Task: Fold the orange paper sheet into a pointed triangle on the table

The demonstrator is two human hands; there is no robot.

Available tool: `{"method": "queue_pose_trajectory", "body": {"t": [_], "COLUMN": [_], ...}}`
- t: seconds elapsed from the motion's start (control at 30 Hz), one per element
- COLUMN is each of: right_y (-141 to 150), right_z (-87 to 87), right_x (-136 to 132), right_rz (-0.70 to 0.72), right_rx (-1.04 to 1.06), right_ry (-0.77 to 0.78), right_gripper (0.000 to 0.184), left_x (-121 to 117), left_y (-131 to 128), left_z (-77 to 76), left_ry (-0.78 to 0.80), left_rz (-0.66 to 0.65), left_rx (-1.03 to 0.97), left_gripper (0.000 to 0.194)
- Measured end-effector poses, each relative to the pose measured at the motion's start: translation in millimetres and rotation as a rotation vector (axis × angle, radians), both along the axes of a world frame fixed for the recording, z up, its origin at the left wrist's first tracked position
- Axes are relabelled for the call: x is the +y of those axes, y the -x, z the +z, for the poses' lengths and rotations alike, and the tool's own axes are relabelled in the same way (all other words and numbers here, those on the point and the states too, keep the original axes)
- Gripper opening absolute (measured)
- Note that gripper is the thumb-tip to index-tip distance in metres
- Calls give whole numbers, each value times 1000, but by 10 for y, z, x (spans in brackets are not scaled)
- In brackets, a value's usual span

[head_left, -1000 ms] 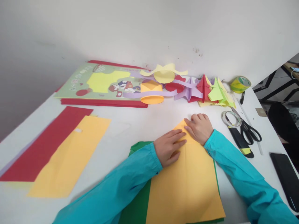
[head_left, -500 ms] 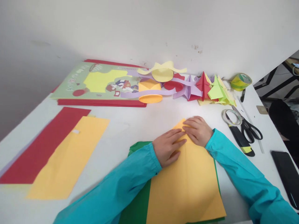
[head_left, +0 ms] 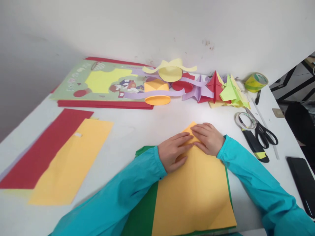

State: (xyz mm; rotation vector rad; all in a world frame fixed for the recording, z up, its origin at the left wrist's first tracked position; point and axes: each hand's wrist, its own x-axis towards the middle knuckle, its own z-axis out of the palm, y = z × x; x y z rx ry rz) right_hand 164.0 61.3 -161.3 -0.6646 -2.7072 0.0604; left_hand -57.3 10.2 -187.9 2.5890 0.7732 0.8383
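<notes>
A yellow-orange sheet of paper (head_left: 194, 193) lies over a green sheet (head_left: 142, 209) at the front of the table. Its far end narrows to a folded point between my hands. My left hand (head_left: 173, 152) rests flat on the left side of that point, fingers stretched out and slightly apart. On the right side, my right hand (head_left: 208, 138) presses down with its fingers extended, the tips close to those of the left. A faint crease runs down the middle of the sheet. The fingers partly cover the folds near the tip.
Red (head_left: 49, 147) and yellow-orange (head_left: 73, 164) paper strips lie left. Behind are a printed pad (head_left: 78, 87), curled paper pieces (head_left: 157, 90) and folded paper shapes (head_left: 215, 87). Scissors (head_left: 265, 134), a tape roll (head_left: 245, 121), a cutter (head_left: 254, 146), yellow tape (head_left: 256, 82) and a phone (head_left: 301, 186) lie right.
My left hand has shifted slightly left and toward me along the fold. My right hand stays near the tip, its fingers a little lower. The camera view has moved slightly.
</notes>
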Motion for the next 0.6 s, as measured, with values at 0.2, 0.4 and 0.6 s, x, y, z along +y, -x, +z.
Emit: {"method": "queue_pose_trajectory", "body": {"t": [0.2, 0.4, 0.6], "right_y": [-16, -16, -20], "right_z": [-5, -18, -31], "right_x": [-9, -4, 8], "right_rz": [21, 15, 8], "right_rx": [30, 42, 38], "right_ry": [28, 52, 87], "right_gripper": [45, 47, 49], "left_x": [14, 20, 18], "left_y": [15, 20, 19], "left_z": [-13, -25, -24], "left_ry": [14, 26, 22], "left_rz": [-26, -30, -25], "left_rx": [-57, -69, -64], "left_gripper": [40, 41, 40]}}
